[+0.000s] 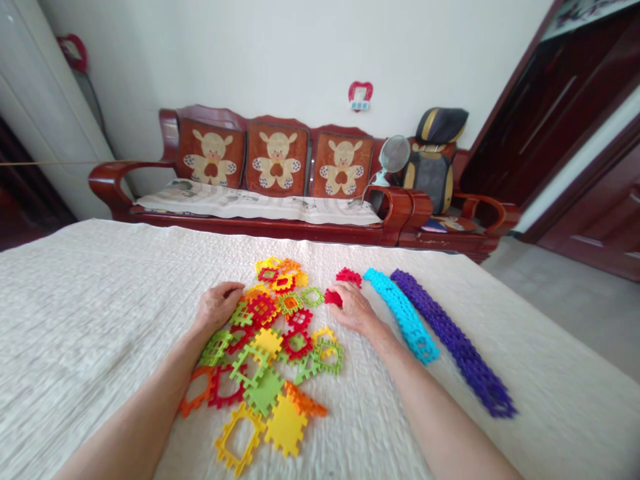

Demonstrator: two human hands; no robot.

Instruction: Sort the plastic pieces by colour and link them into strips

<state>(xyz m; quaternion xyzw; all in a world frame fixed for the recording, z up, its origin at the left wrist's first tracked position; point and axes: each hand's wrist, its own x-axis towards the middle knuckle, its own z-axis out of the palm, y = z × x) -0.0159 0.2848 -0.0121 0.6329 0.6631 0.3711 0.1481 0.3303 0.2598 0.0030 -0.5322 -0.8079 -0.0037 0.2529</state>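
Observation:
Flat toothed plastic pieces in red, green, yellow and orange lie in a loose pile, with a yellow solid piece (287,424) at its near end. My left hand (219,305) rests at the pile's left edge, fingers curled; what its fingertips hold, if anything, is hidden. My right hand (352,308) has its fingers on a red piece (332,297) to the right of the pile. Just beyond it lies a small red stack (349,277). Farther right are a light blue row of pieces (403,313) and a longer purple row (453,340), side by side and slanting toward me.
A cream quilted cloth (100,300) covers the table. Behind it stand a wooden sofa (280,230) with three bear cushions, a small fan (395,155) and a wooden armchair (503,212) with a massage pad.

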